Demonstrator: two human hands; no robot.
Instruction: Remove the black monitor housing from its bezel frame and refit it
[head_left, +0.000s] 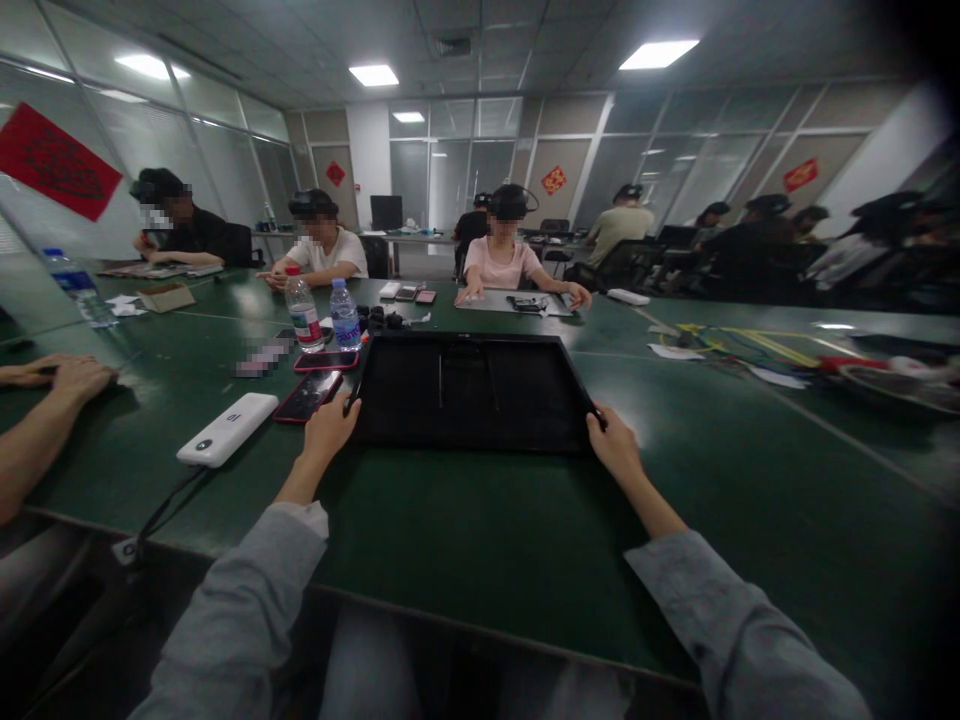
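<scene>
A wide black rectangular panel (397, 400) with a raised rim lies in front of me on the green table (480, 530). It looks like a monitor, though I cannot tell for sure; thin pale lines show near its middle. My left hand (330, 430) is closed around its left edge, close to a phone with a red rim (306, 397). At the opposite side, the fingers of my right hand (615, 437) wrap its right edge. Both hands' fingertips are partly hidden by the rim.
A white power bank (227, 430) with a black cable lies left, beside another person's hand (82, 377). Two bottles, one red-capped (303, 315) and one blue-capped (345, 318), stand behind the phones. Yellow cables (739, 345) and a metal bowl (900, 390) are at right. A person (504, 262) sits opposite.
</scene>
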